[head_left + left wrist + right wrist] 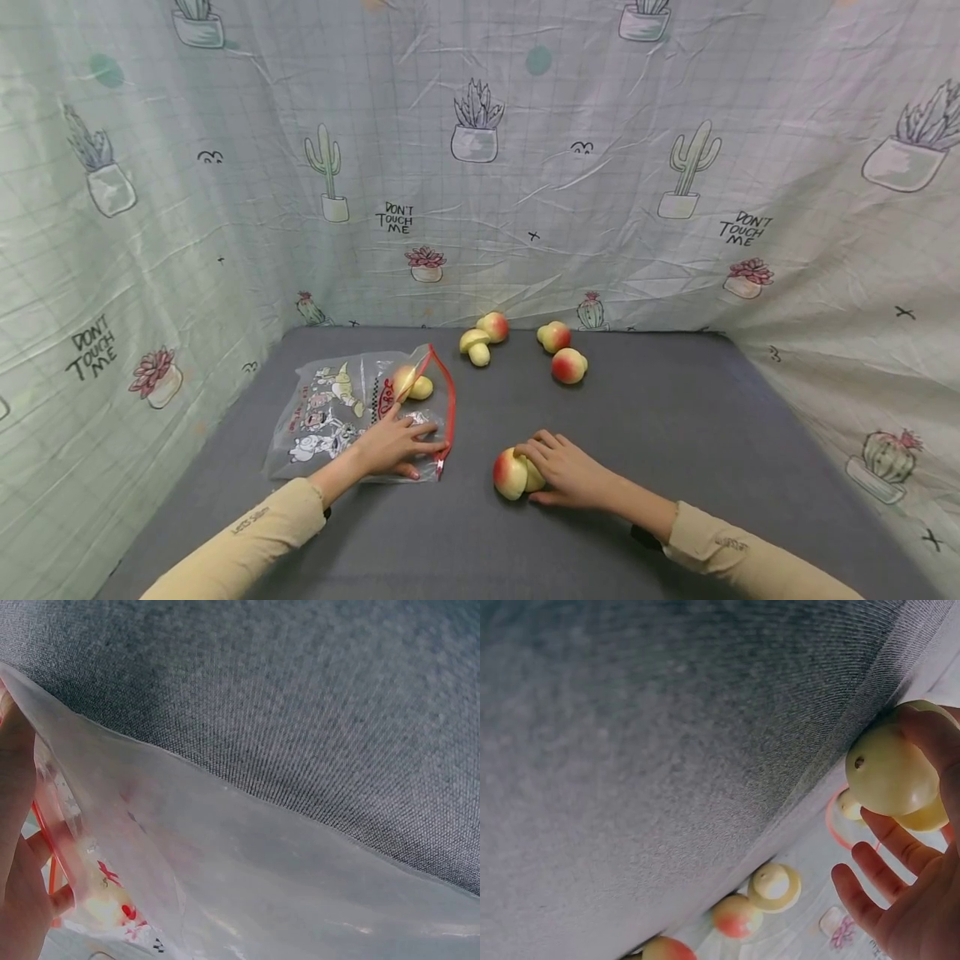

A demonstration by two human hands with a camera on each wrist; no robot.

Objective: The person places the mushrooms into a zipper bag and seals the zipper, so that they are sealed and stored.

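Note:
In the head view my left hand (393, 446) lies on a clear zip bag (318, 417) with red zip and cartoon print, its fingers spread near the mouth. The left wrist view shows that hand (26, 900) at the edge, fingers partly behind the bag's film. Inside the bag, close to the opening, is a yellow toy mushroom (420, 388). To the right, my right hand (566, 475) grips a red-and-yellow toy mushroom (511, 475) low over the table. The right wrist view shows thumb and fingers around its pale rounded stem (889, 776).
Behind the bag's mouth, a yellow mushroom (476, 346) rests against a reddish one (496, 326). Further right lie two more red-and-yellow mushrooms, one farther back (557, 336) and one nearer (568, 367). A printed cloth (525, 250) hangs along the grey table's (660, 417) back and sides.

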